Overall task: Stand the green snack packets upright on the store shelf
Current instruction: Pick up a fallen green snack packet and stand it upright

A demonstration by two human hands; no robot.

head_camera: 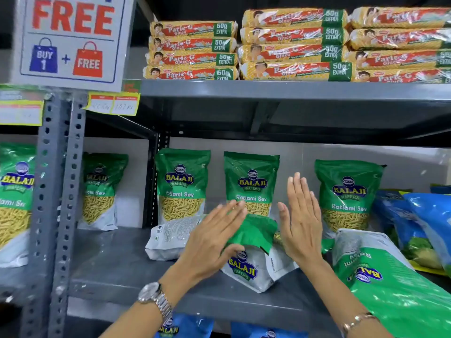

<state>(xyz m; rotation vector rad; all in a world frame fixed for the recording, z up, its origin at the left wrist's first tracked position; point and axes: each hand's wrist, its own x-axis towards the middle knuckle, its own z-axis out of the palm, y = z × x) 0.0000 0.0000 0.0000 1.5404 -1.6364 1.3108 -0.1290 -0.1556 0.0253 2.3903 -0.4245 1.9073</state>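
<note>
A green Balaji snack packet lies tilted on the grey shelf, its green top folded over and its white bottom toward me. My left hand grips that folded top, fingers above and thumb beneath. My right hand is held flat and open just right of the packet, apart from it. Behind stand three upright green packets. Another packet lies flat at the left, white back up. A large one lies upside down at the right front.
Blue packets are heaped at the shelf's right end. Yellow biscuit packs are stacked on the shelf above. A perforated grey post separates a left bay with more upright green packets. A promotional sign hangs at the upper left.
</note>
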